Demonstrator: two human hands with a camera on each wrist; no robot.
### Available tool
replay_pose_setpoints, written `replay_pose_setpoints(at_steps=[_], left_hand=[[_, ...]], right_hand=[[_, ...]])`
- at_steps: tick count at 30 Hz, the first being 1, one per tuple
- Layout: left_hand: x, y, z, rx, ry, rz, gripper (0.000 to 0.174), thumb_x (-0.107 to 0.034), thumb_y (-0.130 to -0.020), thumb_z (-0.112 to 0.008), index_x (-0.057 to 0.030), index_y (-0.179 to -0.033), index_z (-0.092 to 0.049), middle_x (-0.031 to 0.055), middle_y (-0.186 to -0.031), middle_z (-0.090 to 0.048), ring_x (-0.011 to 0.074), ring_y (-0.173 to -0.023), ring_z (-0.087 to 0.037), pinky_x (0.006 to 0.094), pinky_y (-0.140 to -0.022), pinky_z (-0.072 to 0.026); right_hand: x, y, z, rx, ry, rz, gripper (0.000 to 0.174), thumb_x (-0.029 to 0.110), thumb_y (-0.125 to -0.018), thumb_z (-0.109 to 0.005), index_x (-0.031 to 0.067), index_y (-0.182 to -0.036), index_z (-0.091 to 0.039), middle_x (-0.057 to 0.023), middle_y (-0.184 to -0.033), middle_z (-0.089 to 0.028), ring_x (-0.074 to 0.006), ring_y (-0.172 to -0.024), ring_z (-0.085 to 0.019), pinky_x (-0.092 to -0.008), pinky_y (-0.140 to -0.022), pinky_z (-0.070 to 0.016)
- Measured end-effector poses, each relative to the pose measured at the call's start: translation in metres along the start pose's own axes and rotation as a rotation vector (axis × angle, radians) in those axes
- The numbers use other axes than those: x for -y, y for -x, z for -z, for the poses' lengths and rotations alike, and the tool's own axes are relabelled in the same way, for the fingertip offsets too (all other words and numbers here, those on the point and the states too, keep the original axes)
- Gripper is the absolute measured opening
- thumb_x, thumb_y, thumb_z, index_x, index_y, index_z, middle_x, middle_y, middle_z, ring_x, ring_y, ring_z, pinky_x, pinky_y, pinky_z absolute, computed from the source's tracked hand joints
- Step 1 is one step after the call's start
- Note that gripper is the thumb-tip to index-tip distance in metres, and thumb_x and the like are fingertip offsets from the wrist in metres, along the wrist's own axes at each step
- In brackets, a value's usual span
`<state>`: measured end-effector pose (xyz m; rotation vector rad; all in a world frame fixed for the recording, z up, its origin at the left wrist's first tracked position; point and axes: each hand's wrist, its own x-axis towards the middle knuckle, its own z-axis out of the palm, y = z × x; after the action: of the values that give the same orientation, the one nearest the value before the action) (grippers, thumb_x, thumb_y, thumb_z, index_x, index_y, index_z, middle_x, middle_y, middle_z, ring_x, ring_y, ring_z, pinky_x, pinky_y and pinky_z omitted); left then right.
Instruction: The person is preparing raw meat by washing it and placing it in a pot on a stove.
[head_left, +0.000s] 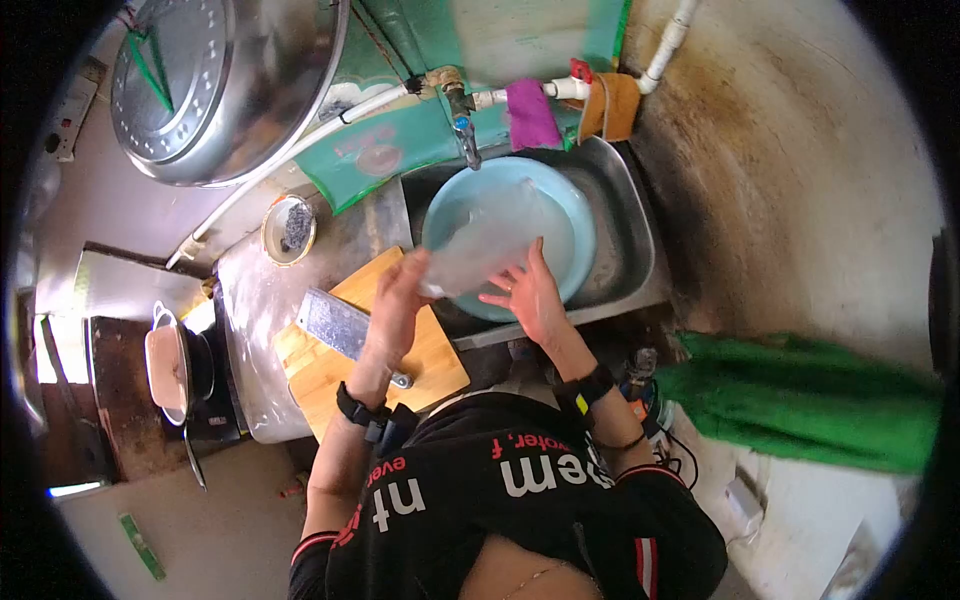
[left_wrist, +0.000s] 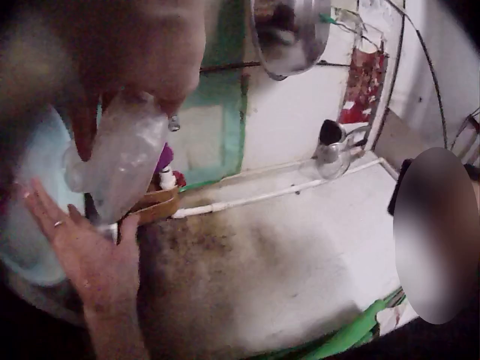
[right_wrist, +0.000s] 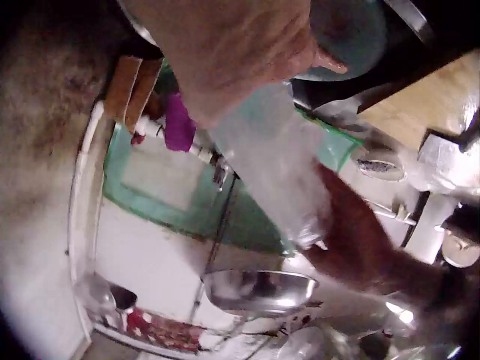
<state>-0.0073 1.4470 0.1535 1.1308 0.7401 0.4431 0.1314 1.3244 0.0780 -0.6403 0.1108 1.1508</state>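
Note:
A translucent plastic bag (head_left: 480,240) spans the space over a light blue basin (head_left: 582,225). My left hand (head_left: 400,300) pinches the bag's near left end; the right wrist view also shows this hand (right_wrist: 352,232) at the gathered end of the bag (right_wrist: 277,165). Beside the bag's right side is my right hand (head_left: 532,300), its fingers spread and pointing toward the plastic. Cloudy water shows in the basin, which sits in a metal sink (head_left: 630,220). Below my left forearm, a cleaver (head_left: 335,322) lies on a wooden cutting board (head_left: 440,350).
A tap (head_left: 464,130) hangs over the basin's far rim. Purple cloth (head_left: 533,115) and brown cloth (head_left: 610,107) drape over the pipe. On the counter stands a small bowl (head_left: 290,230) with dark contents. At left is a pot (head_left: 168,368); a green cloth (head_left: 800,400) lies at right.

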Motion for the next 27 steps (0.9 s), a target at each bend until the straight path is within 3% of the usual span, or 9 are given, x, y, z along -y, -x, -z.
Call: replay_pose_setpoints(at_steps=[2,6,9,11,15,17,18,23,27], left_hand=[[0.035,0.009,0.02,0.151,-0.348,-0.017,0.031,-0.026,-0.094,-0.051,-0.0008,-0.11,-0.057,0.0077,-0.1,-0.062,0.0175,-0.09,-0.062,0.0339,-0.08,-0.0502],[0.081,0.017,0.047,0.273,-0.849,0.042,0.027,-0.018,-0.091,-0.054,0.0011,-0.109,-0.057,0.006,-0.094,-0.062,0.0174,-0.09,-0.061,0.0334,-0.078,-0.0516],[0.075,0.047,0.049,0.111,0.037,0.302,0.032,-0.022,-0.091,-0.052,0.0026,-0.113,-0.055,0.0124,-0.104,-0.061,0.0241,-0.095,-0.061,0.0382,-0.083,-0.0531],[0.087,0.038,0.067,0.382,0.347,0.525,0.042,-0.03,-0.093,-0.05,0.0027,-0.12,-0.049,0.0183,-0.118,-0.056,0.0316,-0.106,-0.057,0.0433,-0.091,-0.05],[0.089,0.06,0.06,0.483,0.404,0.477,0.039,-0.03,-0.093,-0.052,-0.0001,-0.119,-0.05,0.0152,-0.116,-0.057,0.0277,-0.106,-0.058,0.0433,-0.09,-0.0488],[0.118,0.06,0.053,0.505,0.113,0.29,0.034,-0.027,-0.092,-0.056,-0.0013,-0.114,-0.052,0.012,-0.11,-0.06,0.0244,-0.1,-0.06,0.0406,-0.088,-0.0498],[0.107,0.078,0.038,0.417,0.092,0.304,0.024,-0.019,-0.087,-0.064,-0.0008,-0.102,-0.056,0.0064,-0.095,-0.062,0.0161,-0.083,-0.061,0.0303,-0.071,-0.0495],[0.157,0.096,0.024,0.368,-0.25,0.085,0.016,-0.008,-0.082,-0.063,0.0007,-0.095,-0.061,0.0044,-0.085,-0.062,0.0117,-0.076,-0.057,0.0257,-0.067,-0.0463],[0.204,0.133,-0.017,0.558,-0.438,0.036,0.021,0.002,-0.074,-0.06,0.0003,-0.094,-0.061,0.0026,-0.082,-0.061,0.0099,-0.076,-0.055,0.025,-0.069,-0.0457]], right_hand=[[0.0,0.007,-0.011,0.302,-0.252,-0.085,0.052,0.043,-0.094,-0.05,0.0074,-0.131,-0.041,-0.0111,-0.121,-0.055,-0.0251,-0.11,-0.056,-0.0454,-0.085,-0.0485],[-0.05,-0.011,0.03,0.16,0.066,0.056,0.039,0.028,-0.094,-0.052,0.0022,-0.123,-0.049,-0.0126,-0.11,-0.061,-0.0234,-0.099,-0.06,-0.0385,-0.088,-0.0484],[-0.073,-0.001,0.05,0.002,0.242,0.328,0.024,0.014,-0.092,-0.054,0.0027,-0.113,-0.056,-0.0087,-0.097,-0.064,-0.0205,-0.089,-0.062,-0.0358,-0.085,-0.0492],[-0.088,0.027,0.039,-0.15,0.487,0.612,0.018,0.008,-0.091,-0.052,0.0034,-0.107,-0.058,-0.0062,-0.089,-0.064,-0.0191,-0.083,-0.063,-0.0343,-0.083,-0.0496],[-0.101,0.106,0.014,-0.135,2.058,1.064,0.037,-0.002,-0.072,-0.056,0.004,-0.108,-0.057,-0.0095,-0.097,-0.056,-0.0289,-0.086,-0.054,-0.0395,-0.079,-0.0441],[-0.116,0.126,0.022,-0.07,2.066,1.074,0.044,0.001,-0.067,-0.058,0.0039,-0.111,-0.055,-0.0141,-0.106,-0.05,-0.0327,-0.096,-0.049,-0.0452,-0.084,-0.0392],[-0.12,0.143,0.013,-0.043,2.071,1.062,0.045,0.002,-0.067,-0.059,0.0037,-0.112,-0.055,-0.0149,-0.108,-0.05,-0.0327,-0.098,-0.049,-0.046,-0.085,-0.0388],[-0.146,0.212,0.03,-0.043,1.987,0.972,0.058,0.002,-0.065,-0.062,-0.0008,-0.121,-0.049,-0.0193,-0.121,-0.049,-0.0373,-0.118,-0.043,-0.0517,-0.101,-0.0334],[-0.152,0.27,0.085,-0.337,1.727,0.986,0.058,0.005,-0.07,-0.065,0.0046,-0.125,-0.048,-0.0185,-0.125,-0.048,-0.0368,-0.111,-0.05,-0.0436,-0.092,-0.0442]])
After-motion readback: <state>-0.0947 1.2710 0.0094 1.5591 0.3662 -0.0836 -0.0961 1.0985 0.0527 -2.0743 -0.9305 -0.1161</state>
